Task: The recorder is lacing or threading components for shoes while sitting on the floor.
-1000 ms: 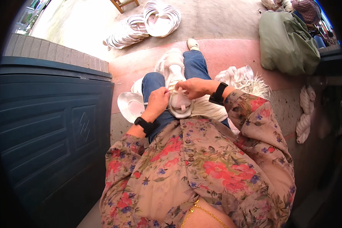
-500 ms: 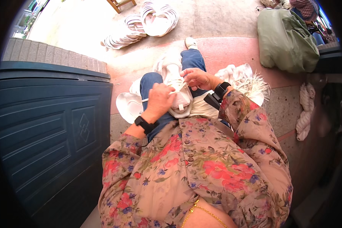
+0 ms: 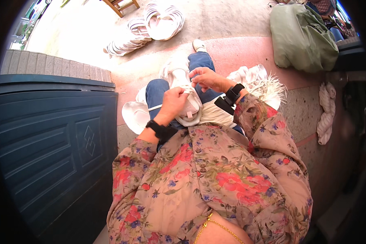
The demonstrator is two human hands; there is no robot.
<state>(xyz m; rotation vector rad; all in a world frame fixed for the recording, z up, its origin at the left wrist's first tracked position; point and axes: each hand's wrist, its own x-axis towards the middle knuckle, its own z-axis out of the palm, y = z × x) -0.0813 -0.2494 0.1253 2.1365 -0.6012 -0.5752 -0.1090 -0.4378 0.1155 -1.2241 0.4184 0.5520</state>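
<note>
A white lace-up shoe (image 3: 190, 107) rests between my thighs, its heel toward me and its toe pointing away. My left hand (image 3: 173, 102) is closed over the left side of its laced opening, gripping a white shoelace (image 3: 154, 108) that trails left over my knee. My right hand (image 3: 209, 79) hovers just above the shoe's right side, thumb and forefinger bent together. What sits between those fingertips is too small to tell. Pale cloth (image 3: 216, 113) lies on my lap beside the shoe.
White shoes (image 3: 136, 116) lie by my left knee. A fringed bunch of white laces (image 3: 275, 90) is to my right. Bundled white shoe parts (image 3: 164, 24), a wooden stool (image 3: 120, 7) and a green sack (image 3: 303, 38) stand farther off. A blue panelled door (image 3: 57, 142) flanks my left.
My left hand has moved slightly right, closing on the lace at the shoe's opening. My right hand has lifted a little away from the shoe. The view has shifted slightly.
</note>
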